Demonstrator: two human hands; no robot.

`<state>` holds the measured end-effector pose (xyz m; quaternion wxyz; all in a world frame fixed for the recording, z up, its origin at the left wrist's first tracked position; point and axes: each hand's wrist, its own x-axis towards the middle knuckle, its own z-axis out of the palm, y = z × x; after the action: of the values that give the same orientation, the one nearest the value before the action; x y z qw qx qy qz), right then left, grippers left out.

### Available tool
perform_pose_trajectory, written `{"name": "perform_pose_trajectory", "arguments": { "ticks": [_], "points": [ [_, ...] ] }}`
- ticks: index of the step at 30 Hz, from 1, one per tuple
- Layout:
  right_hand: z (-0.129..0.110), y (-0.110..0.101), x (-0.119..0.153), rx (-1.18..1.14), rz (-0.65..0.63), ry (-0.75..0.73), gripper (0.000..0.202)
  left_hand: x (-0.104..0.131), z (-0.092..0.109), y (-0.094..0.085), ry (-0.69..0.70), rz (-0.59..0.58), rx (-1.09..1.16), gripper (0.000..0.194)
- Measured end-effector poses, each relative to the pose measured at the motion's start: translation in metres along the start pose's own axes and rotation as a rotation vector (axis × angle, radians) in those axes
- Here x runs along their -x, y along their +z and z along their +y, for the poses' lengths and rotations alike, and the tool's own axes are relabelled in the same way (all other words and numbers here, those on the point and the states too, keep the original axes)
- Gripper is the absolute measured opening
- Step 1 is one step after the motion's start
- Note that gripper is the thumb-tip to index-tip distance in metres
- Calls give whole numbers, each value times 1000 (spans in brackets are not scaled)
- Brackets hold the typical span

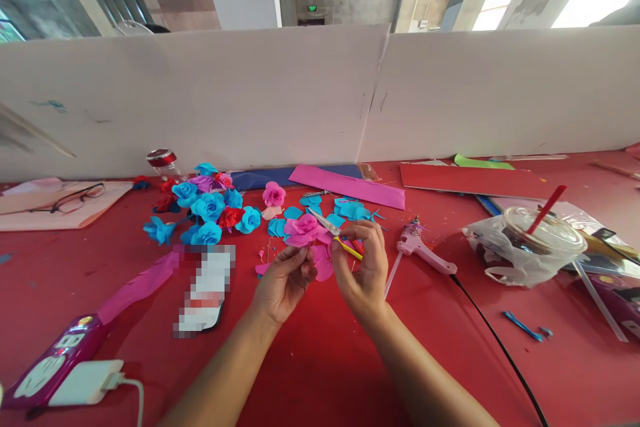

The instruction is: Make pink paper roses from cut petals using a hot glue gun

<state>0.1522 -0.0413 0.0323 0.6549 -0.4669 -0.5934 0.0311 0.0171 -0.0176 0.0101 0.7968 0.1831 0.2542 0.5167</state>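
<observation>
Red table [310, 360], white partition at far side. Left hand [286, 280] grips pink paper flower [303, 231], centre; my right [364, 270] holds scissors [327, 221] at its right edge.

both forearms reach forward, wrists raised (fingers [370, 243] curled on both hands).

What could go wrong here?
The open scissors in the right hand sit right by the pink flower and could nick a petal or the left hand. The glue gun's cord runs toward the person and might snag on the right arm.
</observation>
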Motion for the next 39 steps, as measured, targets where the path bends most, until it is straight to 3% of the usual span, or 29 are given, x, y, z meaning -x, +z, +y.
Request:
{"name": "perform_pose_trajectory", "arguments": {
  "ticks": [6, 11, 19, 25, 27, 29, 31, 34, 36, 39],
  "points": [
    [-1, 13, 14, -271, -212, 275, 10, 0, -1, 0, 82, 33, -23, 15],
    [-2, 21, 12, -613, -280, 601, 12, -2, -3, 2, 167, 64, -86, 18],
    [8, 23, 11, -832, -215, 910, 17, 0, -5, 6, 228, 146, -254, 22],
    [16, 31, 18, -814, -184, 976, 23, 2, -5, 9, 178, 207, -413, 32],
    [15, 28, 13, -710, -235, 942, 25, 2, -4, 10, 191, 224, -410, 34],
    [14, 15, 3, -503, -372, 842, 25, 2, -3, 9, 219, 255, -390, 32],
    [16, -10, -12, -153, -503, 667, 25, 1, 0, 8, 227, 285, -360, 30],
    [33, -62, -28, 558, -506, 390, 38, 0, 3, 4, 204, 334, -324, 30],
    [51, -93, -30, 964, -562, 385, 42, -1, 4, 2, 193, 344, -315, 30],
    [77, -119, -22, 1202, -759, 398, 40, -3, 3, 0, 191, 311, -313, 28]
  ]
}}
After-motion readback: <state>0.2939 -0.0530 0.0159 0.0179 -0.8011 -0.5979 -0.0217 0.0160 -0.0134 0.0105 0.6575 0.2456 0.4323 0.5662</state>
